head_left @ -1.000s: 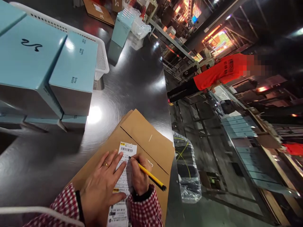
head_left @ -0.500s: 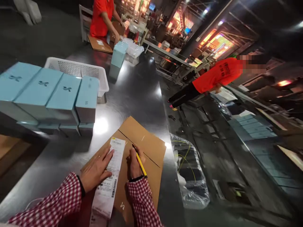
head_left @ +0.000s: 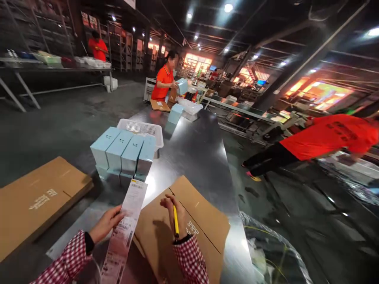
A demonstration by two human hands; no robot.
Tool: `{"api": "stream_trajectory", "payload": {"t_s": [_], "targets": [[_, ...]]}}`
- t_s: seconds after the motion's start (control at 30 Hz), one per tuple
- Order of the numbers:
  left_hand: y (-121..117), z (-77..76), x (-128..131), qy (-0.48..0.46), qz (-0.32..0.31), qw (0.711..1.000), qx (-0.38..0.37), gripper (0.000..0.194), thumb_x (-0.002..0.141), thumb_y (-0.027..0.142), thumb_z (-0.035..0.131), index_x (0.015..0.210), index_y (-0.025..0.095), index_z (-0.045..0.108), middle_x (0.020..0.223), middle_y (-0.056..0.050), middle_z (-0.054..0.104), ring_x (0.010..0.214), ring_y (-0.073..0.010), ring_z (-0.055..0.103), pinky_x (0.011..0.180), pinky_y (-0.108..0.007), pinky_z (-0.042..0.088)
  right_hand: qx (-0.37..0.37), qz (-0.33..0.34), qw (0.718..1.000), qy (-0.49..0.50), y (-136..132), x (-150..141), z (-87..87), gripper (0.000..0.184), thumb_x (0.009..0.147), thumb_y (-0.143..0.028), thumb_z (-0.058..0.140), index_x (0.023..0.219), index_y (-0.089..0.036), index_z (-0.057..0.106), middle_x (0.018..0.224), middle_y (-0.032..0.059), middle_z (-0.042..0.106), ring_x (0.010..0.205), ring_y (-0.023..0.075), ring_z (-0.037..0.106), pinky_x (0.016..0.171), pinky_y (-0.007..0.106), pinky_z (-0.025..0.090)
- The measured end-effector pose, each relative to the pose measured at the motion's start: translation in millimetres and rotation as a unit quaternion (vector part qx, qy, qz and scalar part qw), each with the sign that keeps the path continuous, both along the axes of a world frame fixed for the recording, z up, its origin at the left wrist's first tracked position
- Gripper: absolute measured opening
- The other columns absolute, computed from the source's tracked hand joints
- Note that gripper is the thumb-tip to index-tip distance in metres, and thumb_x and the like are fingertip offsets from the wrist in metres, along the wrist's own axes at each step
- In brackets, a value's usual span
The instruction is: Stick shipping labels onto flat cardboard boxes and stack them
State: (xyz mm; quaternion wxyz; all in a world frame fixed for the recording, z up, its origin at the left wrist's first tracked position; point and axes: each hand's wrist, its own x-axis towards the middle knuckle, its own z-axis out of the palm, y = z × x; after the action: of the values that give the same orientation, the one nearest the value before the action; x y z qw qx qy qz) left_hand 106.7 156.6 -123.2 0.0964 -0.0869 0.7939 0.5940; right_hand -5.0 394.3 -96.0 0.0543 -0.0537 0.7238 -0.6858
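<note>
Between its thumb and fingers, my left hand (head_left: 107, 223) grips the edge of a long strip of printed shipping labels (head_left: 128, 221) with barcodes. The strip is lifted at the left side of a flat brown cardboard carton (head_left: 204, 205) on the metal table. Over this carton, my right hand (head_left: 174, 213) is closed on a yellow pen (head_left: 176, 223), which lies across the palm and points back to the wrist. Several light-blue boxes (head_left: 121, 148) stand in a row beyond my left hand.
A white plastic basket (head_left: 160, 136) sits behind the blue boxes. Stacked flat cartons (head_left: 44, 201) lie at the left. A co-worker (head_left: 161, 85) handles a blue box at the far end of the metal table (head_left: 204, 146). Another person (head_left: 322, 138) bends at the right, near a plastic-lined bin (head_left: 275, 252).
My left hand has gone from lying flat on the label strip to pinching and lifting it leftward. My right hand has risen off the carton with the pen. The view has tilted up.
</note>
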Motion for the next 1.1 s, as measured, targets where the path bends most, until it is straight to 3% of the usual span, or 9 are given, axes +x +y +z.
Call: {"api": "stream_trajectory", "payload": {"t_s": [0.1, 0.2, 0.27, 0.37, 0.63, 0.77, 0.83, 0.93, 1.1], "targets": [[-19, 55.1, 6, 0.001, -0.090, 0.995, -0.031, 0.037, 0.092, 0.050, 0.044, 0.087, 0.016, 0.058, 0.088, -0.002, 0.062, 0.085, -0.0187, 0.054, 0.076, -0.026, 0.042, 0.004, 0.097, 0.995, 0.030, -22, -12, 39.8, 0.057, 0.067, -0.051, 0.078, 0.111, -0.020, 0.061, 0.106, 0.0115, 0.070, 0.088, 0.0222, 0.067, 0.076, 0.036, 0.056], [-40, 100.5, 9, 0.004, -0.150, 0.984, -0.092, 0.036, 0.091, 0.048, 0.045, 0.074, 0.017, 0.050, 0.075, 0.001, 0.050, 0.075, -0.0151, 0.045, 0.066, -0.024, 0.034, 0.058, 0.262, 0.963, 0.022, -46, -13, 74.8, 0.041, 0.070, -0.045, 0.076, 0.097, -0.018, 0.063, 0.079, 0.0028, 0.066, 0.063, 0.0140, 0.057, 0.057, 0.026, 0.046], [-58, 119.3, 10, 0.003, -0.142, 0.982, -0.121, 0.034, 0.088, 0.047, 0.047, 0.071, 0.017, 0.048, 0.073, 0.002, 0.046, 0.072, -0.0147, 0.042, 0.062, -0.024, 0.029, 0.113, 0.315, 0.942, 0.037, -62, -10, 89.8, 0.032, 0.076, -0.046, 0.069, 0.075, -0.016, 0.059, 0.061, -0.0017, 0.054, 0.054, 0.0096, 0.044, 0.051, 0.023, 0.033], [-88, 133.1, 11, 0.016, -0.085, 0.991, -0.099, 0.041, 0.083, 0.056, 0.048, 0.071, 0.017, 0.049, 0.072, 0.001, 0.043, 0.070, -0.0152, 0.040, 0.062, -0.025, 0.028, 0.144, 0.284, 0.945, 0.074, -88, -6, 102.7, 0.035, 0.082, -0.046, 0.061, 0.068, -0.016, 0.052, 0.060, -0.0029, 0.044, 0.057, 0.0084, 0.035, 0.052, 0.023, 0.026], [-155, 124.9, 11, 0.105, 0.044, 0.993, 0.016, 0.053, 0.082, 0.069, 0.048, 0.070, 0.017, 0.048, 0.069, 0.002, 0.038, 0.067, -0.0142, 0.036, 0.061, -0.025, 0.030, 0.072, 0.255, 0.959, 0.097, -169, -3, 126.7, 0.039, 0.080, -0.049, 0.066, 0.070, -0.018, 0.045, 0.063, -0.0032, 0.040, 0.059, 0.0088, 0.035, 0.055, 0.024, 0.030], [-192, 115.3, 16, 0.121, 0.197, 0.969, 0.090, 0.057, 0.075, 0.074, 0.057, 0.072, 0.017, 0.052, 0.068, 0.002, 0.045, 0.066, -0.0142, 0.043, 0.058, -0.023, 0.037, 0.014, 0.103, 0.983, 0.154, -180, -17, 139.7, 0.040, 0.080, -0.052, 0.066, 0.072, -0.018, 0.045, 0.066, -0.0023, 0.043, 0.061, 0.0098, 0.039, 0.054, 0.023, 0.033], [-210, 111.2, 20, 0.117, 0.272, 0.944, 0.146, 0.055, 0.071, 0.072, 0.065, 0.077, 0.018, 0.056, 0.070, 0.002, 0.052, 0.067, -0.0145, 0.049, 0.059, -0.021, 0.042, 0.004, 0.031, 0.989, 0.147, -178, -36, 147.5, 0.038, 0.081, -0.053, 0.065, 0.077, -0.019, 0.048, 0.068, -0.0023, 0.045, 0.058, 0.0094, 0.038, 0.048, 0.022, 0.031], [-229, 103.0, 23, 0.100, 0.319, 0.925, 0.181, 0.054, 0.068, 0.071, 0.069, 0.080, 0.019, 0.060, 0.068, 0.002, 0.056, 0.066, -0.0155, 0.054, 0.058, -0.021, 0.046, 0.002, 0.014, 0.995, 0.103, -176, -77, 153.9, 0.042, 0.079, -0.057, 0.064, 0.090, -0.019, 0.051, 0.067, -0.0032, 0.045, 0.051, 0.0077, 0.035, 0.041, 0.020, 0.025], [-231, 75.9, 35, 0.126, 0.388, 0.911, 0.060, 0.045, 0.065, 0.066, 0.073, 0.079, 0.024, 0.069, 0.081, -0.004, 0.070, 0.086, -0.0271, 0.067, 0.065, -0.028, 0.056, 0.014, -0.041, 0.999, 0.032, -190, -174, 147.7, 0.043, 0.069, -0.052, 0.062, 0.093, -0.019, 0.049, 0.064, -0.0048, 0.045, 0.044, 0.0056, 0.038, 0.037, 0.018, 0.026]]}}
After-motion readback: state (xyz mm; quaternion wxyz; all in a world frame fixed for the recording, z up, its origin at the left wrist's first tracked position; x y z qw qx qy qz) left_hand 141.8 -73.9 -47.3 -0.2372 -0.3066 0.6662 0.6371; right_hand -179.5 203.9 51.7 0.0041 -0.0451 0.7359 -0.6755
